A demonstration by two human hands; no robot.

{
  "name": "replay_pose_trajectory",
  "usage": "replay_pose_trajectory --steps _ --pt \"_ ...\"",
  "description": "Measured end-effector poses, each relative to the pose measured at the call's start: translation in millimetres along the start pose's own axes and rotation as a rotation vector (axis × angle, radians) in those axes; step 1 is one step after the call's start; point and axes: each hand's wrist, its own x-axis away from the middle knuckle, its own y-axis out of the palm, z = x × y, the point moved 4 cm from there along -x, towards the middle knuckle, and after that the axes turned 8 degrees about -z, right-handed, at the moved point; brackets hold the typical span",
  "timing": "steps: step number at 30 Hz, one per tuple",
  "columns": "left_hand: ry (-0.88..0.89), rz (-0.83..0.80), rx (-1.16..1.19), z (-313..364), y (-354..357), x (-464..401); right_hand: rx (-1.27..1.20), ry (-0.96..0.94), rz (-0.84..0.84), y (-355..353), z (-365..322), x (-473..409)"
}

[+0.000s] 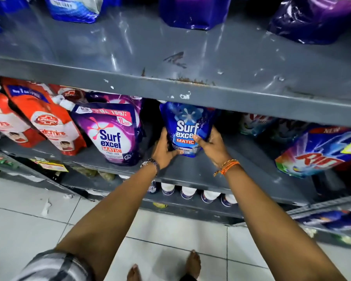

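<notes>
Left grip [164, 148], right grip [210, 147] hold pouch [187, 126] at grey shelf [193, 173] (tiled floor [170, 232] below).

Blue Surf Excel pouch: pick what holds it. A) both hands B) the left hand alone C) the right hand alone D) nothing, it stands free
A: the left hand grips the blue Surf Excel pouch at its lower left, and the right hand grips its right side.
</notes>
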Motion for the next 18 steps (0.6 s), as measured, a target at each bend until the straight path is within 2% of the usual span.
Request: replay_pose_trajectory --steps 6,12,18 --pt "0.027 0.008 -0.006 1 6 44 -0.097 0.067 0.148 8 2 50" --pt "0.044 -0.118 0.169 -11 -2 158 -0.208 0.105 0.217 66 9 158" --pt "0.122 -0.178 0.169 14 -34 231 -0.193 0.051 0.294 106 -39 237"
